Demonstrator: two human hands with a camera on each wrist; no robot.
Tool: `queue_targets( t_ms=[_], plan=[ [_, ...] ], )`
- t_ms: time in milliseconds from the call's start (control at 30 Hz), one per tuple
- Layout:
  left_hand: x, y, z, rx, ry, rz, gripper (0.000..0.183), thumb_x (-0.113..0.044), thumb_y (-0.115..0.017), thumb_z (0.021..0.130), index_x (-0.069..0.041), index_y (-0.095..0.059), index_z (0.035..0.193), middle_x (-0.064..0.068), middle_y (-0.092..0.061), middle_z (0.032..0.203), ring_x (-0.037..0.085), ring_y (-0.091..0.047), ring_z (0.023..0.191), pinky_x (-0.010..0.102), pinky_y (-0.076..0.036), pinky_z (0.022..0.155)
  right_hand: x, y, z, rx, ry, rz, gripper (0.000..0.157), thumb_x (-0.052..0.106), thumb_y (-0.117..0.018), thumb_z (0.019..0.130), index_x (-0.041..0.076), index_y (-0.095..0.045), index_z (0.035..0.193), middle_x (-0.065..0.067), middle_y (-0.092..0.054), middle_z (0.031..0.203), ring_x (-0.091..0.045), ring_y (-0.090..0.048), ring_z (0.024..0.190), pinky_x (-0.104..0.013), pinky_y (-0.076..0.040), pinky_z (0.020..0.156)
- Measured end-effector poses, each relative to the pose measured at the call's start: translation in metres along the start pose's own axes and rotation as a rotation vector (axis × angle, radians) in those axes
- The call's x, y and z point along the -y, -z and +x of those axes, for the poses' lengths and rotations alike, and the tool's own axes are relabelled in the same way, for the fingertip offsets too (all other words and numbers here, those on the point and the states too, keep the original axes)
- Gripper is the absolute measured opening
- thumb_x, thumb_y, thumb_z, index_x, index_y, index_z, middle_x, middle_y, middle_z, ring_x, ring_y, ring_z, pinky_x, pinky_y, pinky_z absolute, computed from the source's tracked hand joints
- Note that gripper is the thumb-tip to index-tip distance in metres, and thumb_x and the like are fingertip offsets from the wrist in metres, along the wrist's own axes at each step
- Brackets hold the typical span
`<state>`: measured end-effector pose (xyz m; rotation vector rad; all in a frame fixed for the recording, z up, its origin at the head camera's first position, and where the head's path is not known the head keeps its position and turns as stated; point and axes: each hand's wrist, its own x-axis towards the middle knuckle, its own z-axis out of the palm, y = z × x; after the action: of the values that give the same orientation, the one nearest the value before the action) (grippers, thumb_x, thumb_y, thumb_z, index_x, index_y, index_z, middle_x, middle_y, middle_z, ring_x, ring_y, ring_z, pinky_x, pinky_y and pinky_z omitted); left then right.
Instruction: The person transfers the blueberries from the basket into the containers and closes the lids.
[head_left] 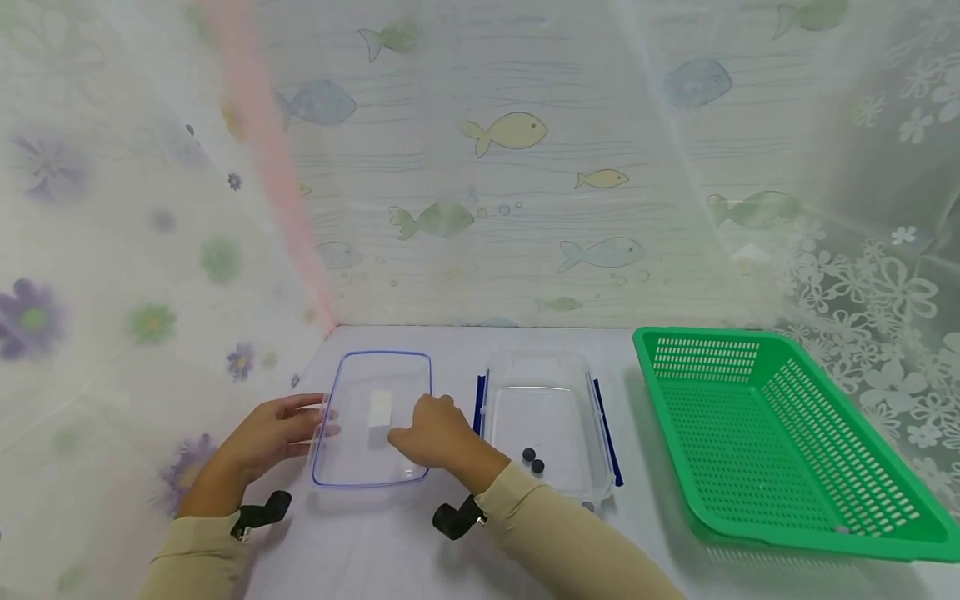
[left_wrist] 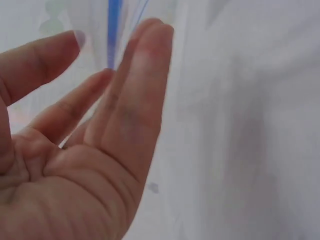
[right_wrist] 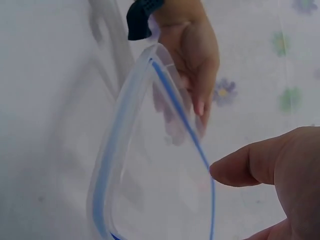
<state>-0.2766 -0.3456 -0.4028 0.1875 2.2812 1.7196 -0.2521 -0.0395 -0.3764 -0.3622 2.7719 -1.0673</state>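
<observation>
A clear plastic lid (head_left: 352,462) with a blue sealing strip is raised at the left of the table in the head view. A white rectangular patch shows on it. My right hand (head_left: 438,433) grips its right edge; in the right wrist view the thumb (right_wrist: 240,167) touches the blue strip. On the other side my left hand (head_left: 266,437) touches the left edge, its loosely extended fingers partly seen through the plastic. The left wrist view shows that palm (left_wrist: 85,165) with fingers apart. A clear box (head_left: 551,412) with dark blue side clips stands right of the lid.
Two small dark balls (head_left: 533,461) show within the clear box's outline. A greyish piece (head_left: 588,505) lies by its front edge. At the right is a green plastic basket (head_left: 720,442) with a small greyish thing (head_left: 842,530) near its front. Patterned curtains (head_left: 510,133) enclose the white table.
</observation>
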Motion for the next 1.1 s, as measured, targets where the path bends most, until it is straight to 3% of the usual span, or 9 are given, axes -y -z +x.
queue_targets(
  t_ms=[100, 233, 367, 533, 700, 867, 967, 1100],
  plan=[
    [-0.004, -0.001, -0.002, 0.066, -0.068, -0.112, 0.065, -0.013, -0.054, 0.109, -0.005, -0.021, 0.164, 0.004, -0.069, 0.137, 0.019, -0.072, 0.117, 0.037, -0.06, 0.093, 0.0, 0.004, 0.0, 0.015, -0.002, 0.037, 0.04, 0.036, -0.066, 0.09, -0.001, -0.061, 0.104, -0.014, -0.056, 0.095, -0.024, -0.054, 0.075, -0.034, -0.045, 0.057],
    [-0.015, -0.006, -0.003, 0.131, -0.183, -0.228, 0.062, -0.004, -0.047, 0.11, -0.009, -0.019, 0.165, 0.008, -0.066, 0.142, 0.024, -0.07, 0.121, 0.041, -0.06, 0.095, 0.0, 0.007, 0.0, 0.028, -0.012, 0.08, 0.06, 0.041, -0.064, 0.094, -0.005, -0.058, 0.131, -0.016, -0.066, 0.113, -0.024, -0.061, 0.088, -0.04, -0.055, 0.071],
    [-0.03, -0.015, -0.004, 0.127, -0.25, -0.264, 0.062, -0.003, -0.047, 0.109, -0.009, -0.021, 0.165, 0.01, -0.065, 0.142, 0.024, -0.07, 0.121, 0.04, -0.06, 0.095, 0.002, 0.008, -0.001, 0.029, -0.024, 0.11, 0.071, 0.046, -0.064, 0.095, -0.002, -0.052, 0.146, -0.016, -0.062, 0.141, -0.028, -0.065, 0.113, -0.051, -0.058, 0.094],
    [-0.051, -0.03, -0.008, 0.079, -0.276, -0.285, 0.062, -0.001, -0.05, 0.108, -0.008, -0.025, 0.164, 0.01, -0.068, 0.138, 0.024, -0.073, 0.114, 0.039, -0.061, 0.091, 0.004, 0.012, -0.004, 0.046, -0.019, 0.127, 0.066, 0.049, -0.061, 0.097, 0.005, -0.056, 0.146, -0.013, -0.06, 0.147, -0.031, -0.061, 0.131, -0.055, -0.054, 0.102],
    [-0.077, -0.053, -0.017, -0.025, -0.317, -0.224, 0.063, -0.003, -0.058, 0.105, -0.005, -0.031, 0.161, 0.008, -0.071, 0.133, 0.022, -0.076, 0.107, 0.038, -0.063, 0.085, 0.008, 0.018, -0.009, 0.053, 0.002, 0.144, 0.062, 0.052, -0.058, 0.098, 0.011, -0.06, 0.145, -0.009, -0.059, 0.149, -0.03, -0.055, 0.137, -0.055, -0.052, 0.105],
    [-0.101, -0.081, -0.021, -0.148, -0.321, -0.026, 0.065, -0.016, -0.069, 0.101, -0.008, -0.04, 0.158, 0.017, -0.066, 0.138, 0.016, -0.076, 0.104, 0.037, -0.063, 0.081, 0.015, 0.027, -0.014, 0.048, 0.034, 0.227, 0.061, 0.057, -0.055, 0.1, 0.016, -0.061, 0.144, -0.005, -0.058, 0.151, -0.03, -0.055, 0.138, -0.057, -0.052, 0.104],
    [-0.111, -0.096, -0.02, -0.187, -0.32, 0.062, 0.065, -0.021, -0.071, 0.1, -0.013, -0.043, 0.158, 0.023, -0.061, 0.142, 0.014, -0.074, 0.105, 0.037, -0.063, 0.081, 0.019, 0.035, -0.019, 0.044, 0.063, 0.285, 0.061, 0.058, -0.053, 0.1, 0.018, -0.06, 0.145, -0.002, -0.056, 0.152, -0.03, -0.053, 0.14, -0.06, -0.052, 0.104],
    [-0.122, -0.113, -0.02, -0.234, -0.344, 0.155, 0.063, -0.024, -0.072, 0.099, -0.017, -0.047, 0.156, 0.022, -0.061, 0.142, 0.016, -0.073, 0.104, 0.035, -0.064, 0.079, 0.021, 0.047, -0.024, 0.034, 0.101, 0.362, 0.064, 0.062, -0.05, 0.101, 0.019, -0.057, 0.148, 0.0, -0.053, 0.155, -0.031, -0.048, 0.144, -0.062, -0.048, 0.107]
  ],
)
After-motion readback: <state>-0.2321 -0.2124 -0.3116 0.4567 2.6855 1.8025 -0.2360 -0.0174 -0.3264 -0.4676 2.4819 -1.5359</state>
